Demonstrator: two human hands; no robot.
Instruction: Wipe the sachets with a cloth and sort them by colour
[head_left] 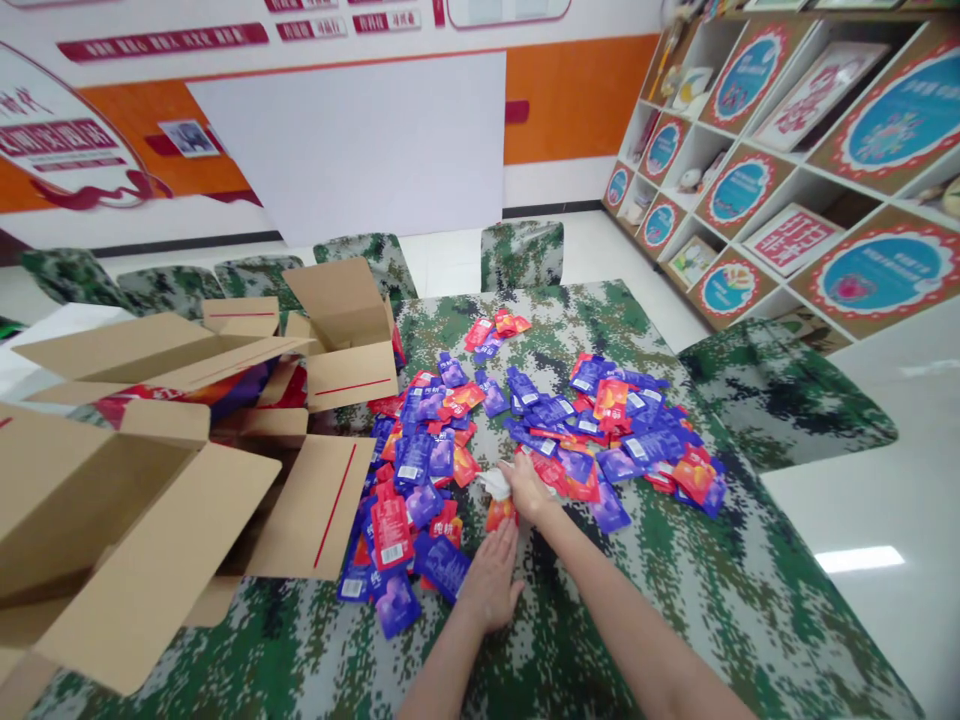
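Pouch [500, 514], orange, lies on the camouflage tablecloth [555, 640] between 2 heaps of packets — left heap [413, 458], right heap [652, 445] — directly beyond my left hand [489, 580]. That hand is palm-down, fingers straight, tips at the near edge, grasping nothing visible. My right hand [529, 489] pinches a white cloth [495, 484] over the far end. Long axis appears to point away from me; covered end prevents confirmation. Neither hand is clearly nearer.

Over the table [735, 580], the left hand [491, 580] and right hand [527, 487] are bare. Both forearms [630, 620] (the right shows longer) are uncovered, narrowing toward slim wrists.
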